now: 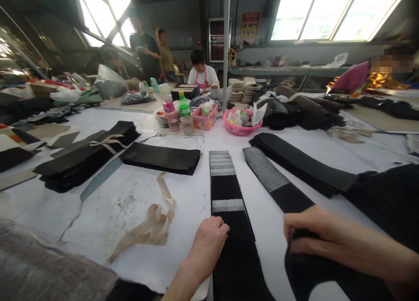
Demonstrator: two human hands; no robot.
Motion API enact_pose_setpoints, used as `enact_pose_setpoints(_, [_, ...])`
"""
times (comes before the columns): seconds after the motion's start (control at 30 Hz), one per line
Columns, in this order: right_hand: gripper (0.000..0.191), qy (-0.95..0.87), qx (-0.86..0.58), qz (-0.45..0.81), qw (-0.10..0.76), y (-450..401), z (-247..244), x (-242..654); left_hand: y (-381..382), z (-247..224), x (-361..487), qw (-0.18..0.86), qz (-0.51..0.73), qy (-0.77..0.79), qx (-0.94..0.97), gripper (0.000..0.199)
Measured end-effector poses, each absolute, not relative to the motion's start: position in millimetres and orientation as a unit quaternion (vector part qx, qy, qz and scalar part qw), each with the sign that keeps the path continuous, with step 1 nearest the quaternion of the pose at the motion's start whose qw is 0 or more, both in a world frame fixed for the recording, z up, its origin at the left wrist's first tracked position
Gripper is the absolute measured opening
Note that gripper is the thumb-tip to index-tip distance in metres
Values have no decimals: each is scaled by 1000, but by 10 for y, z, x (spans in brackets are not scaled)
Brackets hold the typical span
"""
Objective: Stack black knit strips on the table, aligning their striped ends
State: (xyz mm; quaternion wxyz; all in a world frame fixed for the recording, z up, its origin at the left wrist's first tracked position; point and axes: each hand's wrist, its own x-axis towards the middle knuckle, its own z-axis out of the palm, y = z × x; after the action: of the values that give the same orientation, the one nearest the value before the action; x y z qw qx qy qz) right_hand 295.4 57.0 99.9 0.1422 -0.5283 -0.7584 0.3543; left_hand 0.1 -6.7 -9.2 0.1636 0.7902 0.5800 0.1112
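Our curled left hand (210, 240) (we can't tell if gripping) probably steadies the long black-and-grey fabric strips (237, 231); our right hand (322, 229) pinches a curved black sheet (301, 266).

Banded strip (233, 231): black, crossed by pale-grey bands. Right of it, second strip (278, 178): black, grey lined far end. Left: beige ribbon (157, 235). Beyond: pink basin (235, 129), green bottle (184, 107).

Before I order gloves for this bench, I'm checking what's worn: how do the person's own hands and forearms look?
The left hand and right hand both show without gloves, and no ring or watch is visible. The left forearm and right forearm are uncovered as far as they show, with no sleeve or marking.
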Motion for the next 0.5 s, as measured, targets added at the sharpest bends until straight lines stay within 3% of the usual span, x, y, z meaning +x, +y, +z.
enact_pose_setpoints(0.07, [23, -801, -404, 440, 20, 607, 1210, 2573, -79, -19, -12, 189, 123, 577, 785, 15])
enact_pose_setpoints(0.1, [23, -809, -377, 450, -3, 615, 1250, 2421, -89, 9, -11, 208, 139, 575, 779, 15])
enact_pose_setpoints(0.23, [23, -835, -384, 393, 1, 605, 1071, 2129, -155, 73, 41, 369, 252, 531, 720, 18])
enact_pose_setpoints(0.37, [17, -847, -414, 334, -7, 601, 792, 2120, -224, 80, 126, 570, 332, 432, 615, 45])
enact_pose_setpoints(0.5, [15, -842, -443, 307, 8, 614, 689, 2099, -241, 62, 199, 666, 370, 361, 538, 66])
